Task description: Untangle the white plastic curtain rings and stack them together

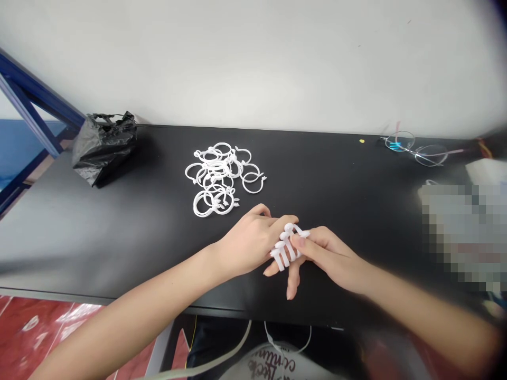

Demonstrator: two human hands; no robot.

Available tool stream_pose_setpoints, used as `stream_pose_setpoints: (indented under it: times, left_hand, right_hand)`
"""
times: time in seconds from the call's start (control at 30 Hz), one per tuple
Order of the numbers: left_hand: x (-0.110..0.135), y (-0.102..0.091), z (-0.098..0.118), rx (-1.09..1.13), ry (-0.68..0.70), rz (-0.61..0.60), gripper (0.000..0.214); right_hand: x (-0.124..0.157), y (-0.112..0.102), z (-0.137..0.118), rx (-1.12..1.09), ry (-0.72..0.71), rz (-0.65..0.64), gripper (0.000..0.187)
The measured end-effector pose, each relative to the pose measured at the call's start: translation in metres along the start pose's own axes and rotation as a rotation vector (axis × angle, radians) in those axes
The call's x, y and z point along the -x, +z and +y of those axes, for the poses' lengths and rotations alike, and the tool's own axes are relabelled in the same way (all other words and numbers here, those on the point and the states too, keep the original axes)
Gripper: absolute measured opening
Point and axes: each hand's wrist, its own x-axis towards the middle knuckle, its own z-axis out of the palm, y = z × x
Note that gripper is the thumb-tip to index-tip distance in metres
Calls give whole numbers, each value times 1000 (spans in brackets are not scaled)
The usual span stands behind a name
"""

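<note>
White rings (290, 248), several stacked in a row, were bunched between both hands above the black table (150, 243). The right hand (328, 258), on their three o'clock side, was clamped on them, its thumb pressed against the front. The left hand (253, 237) touched them from nine o'clock, one finger along their upper edge; its other fingertips were partly hidden, so I could not tell whether they gripped. Between ten and eleven o'clock from the bunch lay a loose pile (217, 168) of similar rings. A black plastic bag (103, 150) stood near ten o'clock, eyeglasses (415, 150) near two.
</note>
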Motion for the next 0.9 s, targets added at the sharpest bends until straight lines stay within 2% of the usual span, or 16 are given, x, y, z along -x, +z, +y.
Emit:
stream_pose_setpoints:
  times: [0.13, 0.27, 0.4, 0.57, 0.7, 0.8, 0.9]
  left_hand:
    - [-1, 2, 2, -34, 13, -66, 10]
    - [-2, 2, 0, -63, 7, -97, 16]
    - [-3, -4, -1, 0, 9, -63, 16]
    - [-3, -15, 2, 117, 115, -74, 8]
    - [-4, -18, 3, 267, 131, -109, 4]
    - [-4, -18, 3, 400, 57, -143, 12]
    - [-4, -19, 4, 506, -34, -199, 23]
  right_hand:
    - [-3, 1, 6, 18, 2, 11, 66]
    - [-3, 4, 9, 24, 1, 39, 61]
    - [0, 6, 8, 199, -188, 41, 45]
    - [5, 6, 7, 489, -468, 7, 37]
    - [12, 7, 7, 672, -521, 31, 31]
    - [16, 10, 6, 790, -566, 4, 29]
    - [17, 13, 7, 789, -560, -42, 29]
